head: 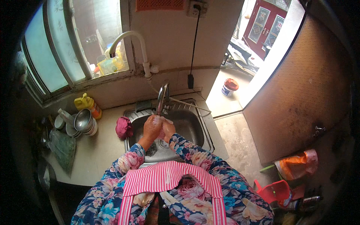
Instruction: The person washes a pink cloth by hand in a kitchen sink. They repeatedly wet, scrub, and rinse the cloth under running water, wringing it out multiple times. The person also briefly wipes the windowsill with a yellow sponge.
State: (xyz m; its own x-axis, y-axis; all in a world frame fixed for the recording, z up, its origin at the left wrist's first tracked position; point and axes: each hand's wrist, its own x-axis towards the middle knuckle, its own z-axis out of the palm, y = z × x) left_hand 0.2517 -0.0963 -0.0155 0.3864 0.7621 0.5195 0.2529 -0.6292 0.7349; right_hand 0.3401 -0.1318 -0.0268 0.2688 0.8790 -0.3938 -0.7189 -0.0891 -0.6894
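My left hand [152, 128] and my right hand [168, 130] are pressed together over the stainless steel sink [185, 132], just below the mouth of a chrome tap [161, 97]. Both look wet. Something whitish and pinkish shows around and between the fingers; whether it is foam, water or a thin cloth I cannot tell. The drain [163, 144] lies beneath them, with a dark round patch [152, 149] beside it, partly covered by my left wrist. A crumpled dark pink cloth [124, 128] rests at the sink's left rim.
Stacked bowls [84, 121], a yellow jug-shaped bottle [87, 105] and a green plastic bag [62, 150] stand on the counter [108, 152] to the left. A white gooseneck tap [144, 47] rises behind. A thin hose [189, 104] crosses the sink's back edge. At right, a door [298, 92] stands ajar.
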